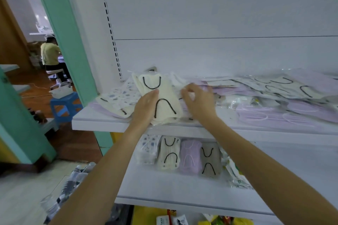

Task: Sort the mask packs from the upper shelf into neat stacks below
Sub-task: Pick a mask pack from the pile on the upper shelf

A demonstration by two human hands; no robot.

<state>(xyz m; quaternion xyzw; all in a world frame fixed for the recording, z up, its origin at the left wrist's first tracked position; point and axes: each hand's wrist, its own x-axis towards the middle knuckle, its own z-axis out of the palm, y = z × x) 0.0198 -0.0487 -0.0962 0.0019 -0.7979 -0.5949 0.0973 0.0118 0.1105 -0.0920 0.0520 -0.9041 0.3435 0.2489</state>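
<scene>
A cream mask pack [165,95] with black ear loops lies on top of the jumble on the upper shelf [102,124]. My left hand [145,106] grips its left edge, thumb on top. My right hand [198,100] is just right of it, fingers curled and pinching a clear pack edge among the lilac packs [274,115]. On the lower shelf [164,195] stand neat stacks: patterned white [147,149], cream [169,153], lilac [190,157] and grey [210,160].
More cream packs [285,86] lie in the heap at the right. A loose green-printed pack [236,173] leans right of the grey stack. A blue stool [65,104] and a seated person [50,55] are off to the left, past a green pillar [73,42].
</scene>
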